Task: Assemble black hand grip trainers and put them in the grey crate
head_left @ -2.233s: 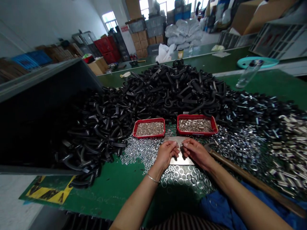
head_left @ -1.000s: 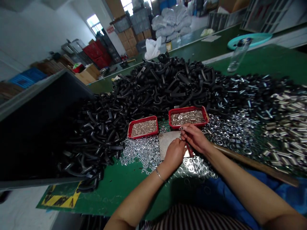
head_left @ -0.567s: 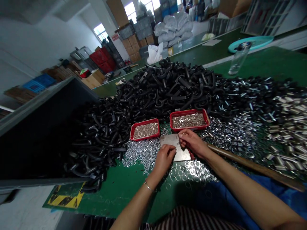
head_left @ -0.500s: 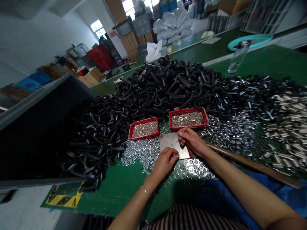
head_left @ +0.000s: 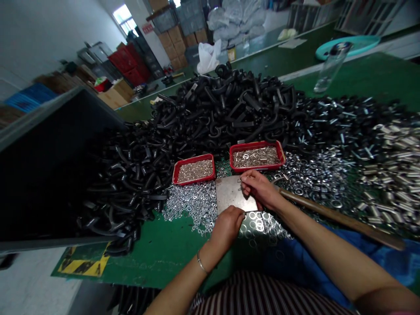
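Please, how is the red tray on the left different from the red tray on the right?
The red tray on the left is smaller than the red tray on the right. It holds tiny, densely packed pale metal parts; the right one holds longer silvery pieces lying in mixed directions. The right one sits closer to the right hand. Both are shallow and rest on the green bench.

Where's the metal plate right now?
In the head view, the plate lies centre-frame among the washers, just below the red trays, with the right hand over its right edge and the left hand at its near edge.
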The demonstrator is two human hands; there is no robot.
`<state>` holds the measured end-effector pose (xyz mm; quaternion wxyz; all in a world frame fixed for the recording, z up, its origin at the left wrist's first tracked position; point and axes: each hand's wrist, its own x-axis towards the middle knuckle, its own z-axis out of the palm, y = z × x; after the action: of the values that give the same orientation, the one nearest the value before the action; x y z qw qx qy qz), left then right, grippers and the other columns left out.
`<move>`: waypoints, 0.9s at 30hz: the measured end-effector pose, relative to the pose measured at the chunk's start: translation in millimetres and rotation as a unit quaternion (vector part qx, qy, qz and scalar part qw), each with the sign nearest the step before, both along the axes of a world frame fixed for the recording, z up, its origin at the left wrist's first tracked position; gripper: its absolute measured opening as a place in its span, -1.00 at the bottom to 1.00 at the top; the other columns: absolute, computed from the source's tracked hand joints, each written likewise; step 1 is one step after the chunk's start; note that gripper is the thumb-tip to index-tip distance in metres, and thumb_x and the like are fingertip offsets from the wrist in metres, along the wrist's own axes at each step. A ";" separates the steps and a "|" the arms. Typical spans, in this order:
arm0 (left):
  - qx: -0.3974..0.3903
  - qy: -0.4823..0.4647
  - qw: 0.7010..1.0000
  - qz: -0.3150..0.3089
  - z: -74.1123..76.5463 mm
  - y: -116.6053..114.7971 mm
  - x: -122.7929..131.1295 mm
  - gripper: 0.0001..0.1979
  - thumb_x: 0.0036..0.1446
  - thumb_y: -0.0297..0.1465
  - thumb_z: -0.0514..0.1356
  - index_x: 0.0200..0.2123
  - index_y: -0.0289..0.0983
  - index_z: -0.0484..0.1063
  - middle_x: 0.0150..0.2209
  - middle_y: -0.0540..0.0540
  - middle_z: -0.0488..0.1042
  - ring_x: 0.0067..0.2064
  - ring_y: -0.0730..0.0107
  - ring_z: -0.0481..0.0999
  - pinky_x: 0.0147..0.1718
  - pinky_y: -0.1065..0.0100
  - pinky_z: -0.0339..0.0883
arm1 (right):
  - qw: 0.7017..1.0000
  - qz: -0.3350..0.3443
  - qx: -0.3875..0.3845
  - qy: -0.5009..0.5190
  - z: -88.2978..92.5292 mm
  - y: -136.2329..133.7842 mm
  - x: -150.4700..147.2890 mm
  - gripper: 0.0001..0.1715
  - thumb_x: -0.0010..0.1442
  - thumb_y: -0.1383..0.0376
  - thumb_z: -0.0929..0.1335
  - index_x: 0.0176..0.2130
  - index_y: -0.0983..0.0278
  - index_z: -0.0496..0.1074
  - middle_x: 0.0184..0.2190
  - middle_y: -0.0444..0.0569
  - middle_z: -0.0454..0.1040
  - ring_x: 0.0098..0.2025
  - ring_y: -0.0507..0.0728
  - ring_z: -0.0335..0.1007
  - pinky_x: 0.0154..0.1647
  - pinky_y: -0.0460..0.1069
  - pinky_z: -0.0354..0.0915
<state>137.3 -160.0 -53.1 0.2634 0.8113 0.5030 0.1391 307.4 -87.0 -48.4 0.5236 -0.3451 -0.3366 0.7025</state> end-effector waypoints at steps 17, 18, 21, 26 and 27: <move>-0.280 -0.479 0.802 0.221 11.3 41.6 -39.8 -0.51 0.04 -0.25 0.39 0.01 -0.30 0.40 -0.32 -0.07 0.54 -0.39 0.39 0.57 -0.27 0.24 0.53 | 1.000 0.012 -0.001 0.014 -5.0 1.2 1.9 -0.78 0.23 0.17 0.42 -0.23 0.24 0.36 -0.49 -0.22 0.36 -0.54 -0.04 0.20 -0.50 -0.08 0.22; -0.292 -0.510 0.776 0.229 13.0 43.5 -39.4 -0.51 0.05 -0.27 0.39 0.03 -0.31 0.41 -0.27 -0.09 0.54 -0.35 0.40 0.57 -0.23 0.23 0.53 | 1.000 0.014 0.000 0.015 -5.1 1.3 2.0 -0.78 0.24 0.17 0.42 -0.23 0.23 0.36 -0.49 -0.22 0.35 -0.53 -0.04 0.20 -0.50 -0.08 0.22; -0.310 -0.554 0.735 0.239 18.3 46.5 -38.3 -0.59 0.04 -0.32 0.40 -0.07 -0.34 0.44 -0.25 -0.13 0.55 -0.35 0.47 0.55 -0.23 0.29 0.53 | 1.000 0.020 0.001 0.003 -4.8 1.0 1.9 -0.77 0.23 0.16 0.42 -0.22 0.23 0.35 -0.49 -0.22 0.35 -0.53 -0.04 0.22 -0.50 -0.08 0.22; -0.300 -0.501 0.787 0.198 17.9 49.9 -30.7 -0.63 0.07 -0.23 0.39 -0.16 -0.33 0.41 -0.31 -0.15 0.59 -0.42 0.44 0.54 -0.37 0.36 0.45 | 0.997 0.068 0.015 -0.038 -4.5 -2.3 0.8 -0.73 0.21 0.13 0.43 -0.22 0.24 0.35 -0.52 -0.22 0.35 -0.54 -0.03 0.23 -0.52 -0.09 0.19; -0.279 -0.481 0.806 0.203 16.9 51.1 -28.7 -0.65 0.06 -0.22 0.39 -0.21 -0.33 0.42 -0.38 -0.10 0.57 -0.45 0.48 0.50 -0.41 0.41 0.40 | 0.995 0.084 0.020 -0.044 -4.8 -3.2 0.4 -0.72 0.22 0.13 0.43 -0.22 0.23 0.34 -0.52 -0.22 0.35 -0.55 -0.03 0.23 -0.52 -0.09 0.18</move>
<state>108.6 -109.0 -36.2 0.6524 0.4112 0.4827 0.4150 307.8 -90.2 -53.3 0.4542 -0.3359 -0.4012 0.7210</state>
